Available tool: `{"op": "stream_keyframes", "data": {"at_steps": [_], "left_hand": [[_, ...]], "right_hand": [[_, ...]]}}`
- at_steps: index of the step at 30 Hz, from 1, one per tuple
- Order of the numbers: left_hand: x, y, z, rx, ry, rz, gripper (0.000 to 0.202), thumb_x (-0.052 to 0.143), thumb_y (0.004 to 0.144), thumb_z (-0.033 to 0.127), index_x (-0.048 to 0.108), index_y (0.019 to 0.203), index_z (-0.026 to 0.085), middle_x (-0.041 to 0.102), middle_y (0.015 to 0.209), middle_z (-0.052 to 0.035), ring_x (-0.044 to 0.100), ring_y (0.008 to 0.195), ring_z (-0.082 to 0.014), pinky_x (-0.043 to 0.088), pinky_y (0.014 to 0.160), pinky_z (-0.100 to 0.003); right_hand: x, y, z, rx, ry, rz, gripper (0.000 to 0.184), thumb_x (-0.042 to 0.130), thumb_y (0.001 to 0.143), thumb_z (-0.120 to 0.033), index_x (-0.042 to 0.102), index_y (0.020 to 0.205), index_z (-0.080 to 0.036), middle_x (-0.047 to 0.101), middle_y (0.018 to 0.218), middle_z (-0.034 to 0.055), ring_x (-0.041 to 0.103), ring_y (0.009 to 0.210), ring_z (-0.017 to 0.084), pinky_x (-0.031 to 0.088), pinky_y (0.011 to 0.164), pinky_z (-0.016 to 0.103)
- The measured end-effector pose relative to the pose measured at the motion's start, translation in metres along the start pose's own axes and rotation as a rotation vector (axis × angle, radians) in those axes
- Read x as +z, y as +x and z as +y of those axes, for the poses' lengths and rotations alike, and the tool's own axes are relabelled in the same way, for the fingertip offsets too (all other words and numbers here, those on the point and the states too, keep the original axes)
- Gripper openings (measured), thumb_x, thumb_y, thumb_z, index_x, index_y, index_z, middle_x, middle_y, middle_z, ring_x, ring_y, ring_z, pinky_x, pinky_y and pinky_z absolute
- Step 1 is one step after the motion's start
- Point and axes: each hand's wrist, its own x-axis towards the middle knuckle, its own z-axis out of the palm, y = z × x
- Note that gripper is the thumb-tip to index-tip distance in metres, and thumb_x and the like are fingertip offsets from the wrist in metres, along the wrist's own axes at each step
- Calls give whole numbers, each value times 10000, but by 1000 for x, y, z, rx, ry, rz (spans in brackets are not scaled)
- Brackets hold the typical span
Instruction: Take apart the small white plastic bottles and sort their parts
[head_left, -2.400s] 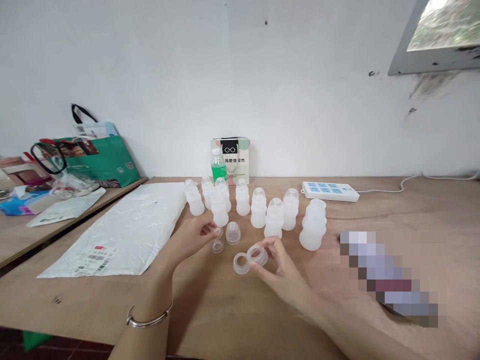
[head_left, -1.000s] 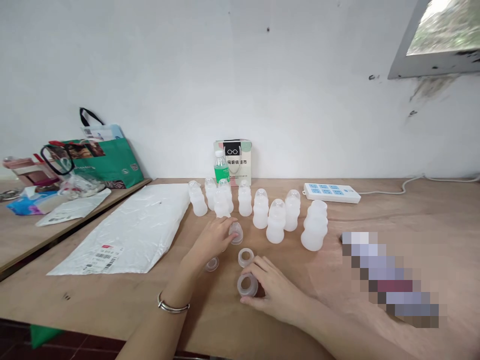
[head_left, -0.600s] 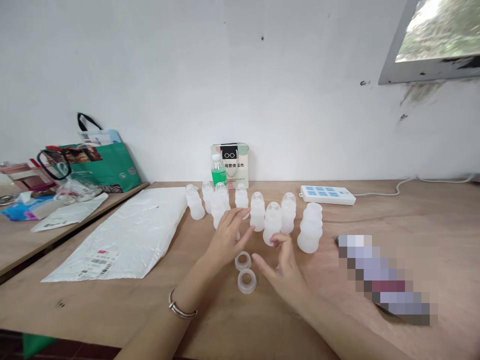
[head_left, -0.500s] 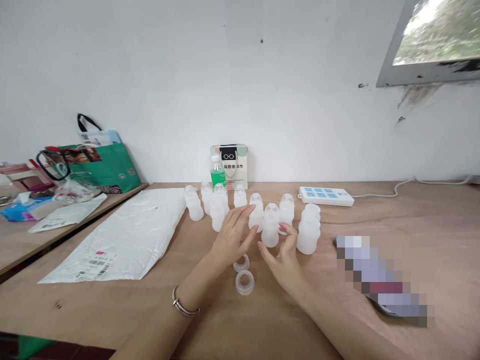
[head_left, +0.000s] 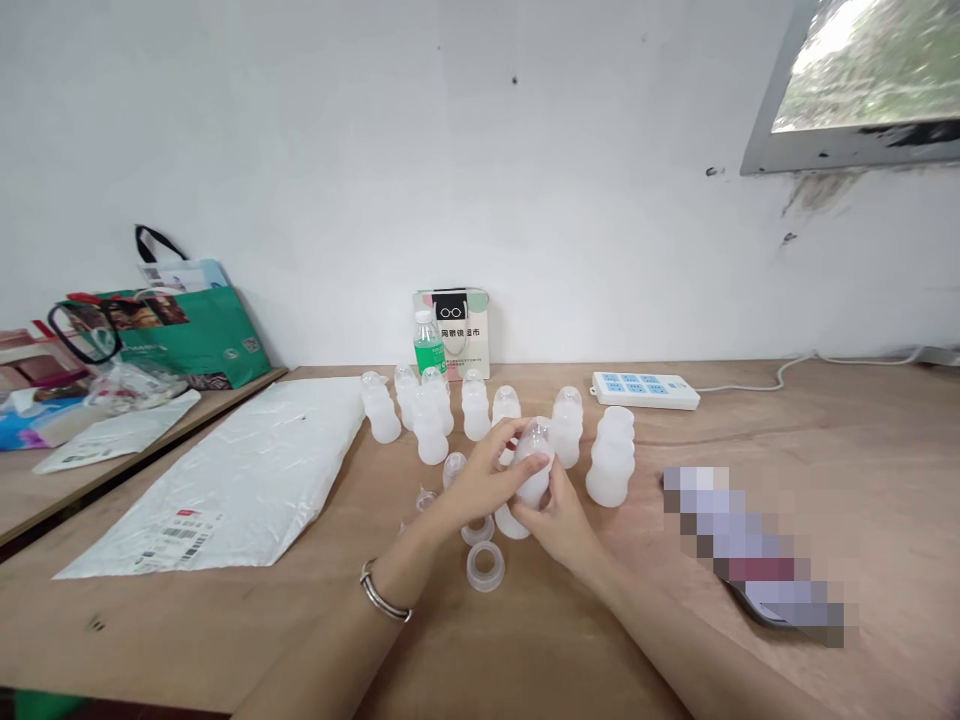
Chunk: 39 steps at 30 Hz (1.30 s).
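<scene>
A translucent white baby bottle (head_left: pixel 534 488) with a clear dome cap is between my two hands, its top leaning right. My left hand (head_left: pixel 495 475) is closed round its upper part, thumb across the front. Lower on the right side, my right hand (head_left: pixel 559 520) grips the body. Whether its base touches the table I cannot tell. Just left of my hands lie a clear cap (head_left: pixel 454 468), a small clear teat-like piece (head_left: pixel 426 498) and two clear collar rings, the nearer ring (head_left: pixel 485 567) in full view. Behind stand several capped bottles (head_left: pixel 431 435); an uncapped bottle (head_left: pixel 610 460) is at right.
A white mailing bag (head_left: pixel 247 470) lies left on the wooden table (head_left: pixel 600 650). Against the wall are a paper bag (head_left: pixel 469 350) and a green-labelled water bottle (head_left: pixel 430 350). A power strip (head_left: pixel 645 390) and a pixelated object (head_left: pixel 750 550) are at right.
My hands have come together and closed on the baby bottle, which stood upright between them before. It is now tilted and slightly nearer. The view has shifted a little right.
</scene>
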Motion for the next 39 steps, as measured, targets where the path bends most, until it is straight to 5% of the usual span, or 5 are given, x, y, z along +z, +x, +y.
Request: {"op": "stream_keyframes", "data": {"at_steps": [14,20,23,28,39], "left_hand": [[14,-12,16,-122,-396,604,330,653,708,397,460,884,196,631,917,-52,604,851,-174,471,760,-308],[-50,3,24,2,-346,1141,289,550,752,451,384,812,223,560,867,4,570,803,-125,444,727,-257],[-75,1,23,102,-245,878,324,641,696,410,425,842,217,587,922,-11,589,905,-155,450,808,-281],[-83,-16,4,-206,164,208,326,637,721,387,500,951,203,605,976,-37,594,976,-221,471,841,-366],[-77,-15,-27,-400,618,-61,331,596,667,255,563,989,186,655,914,-44,621,888,-244,474,771,-340]], "right_hand": [[-6,-6,-46,-24,-420,-74,462,520,739,-203,423,1191,-194,640,1049,108,637,905,302,489,682,400],[-16,-14,-39,-10,-393,-113,364,521,773,-233,415,1121,-233,645,1015,75,643,890,279,488,701,392],[-15,-12,-34,49,-270,-85,360,536,789,-271,393,1117,-240,643,1019,71,640,882,261,489,713,383],[-9,-11,-25,52,-183,-83,491,566,781,-278,334,1212,-241,627,1095,77,621,931,246,485,753,372],[-8,-15,-20,26,-139,-126,499,582,788,-264,353,1232,-250,616,1075,52,608,888,215,484,726,331]]}}
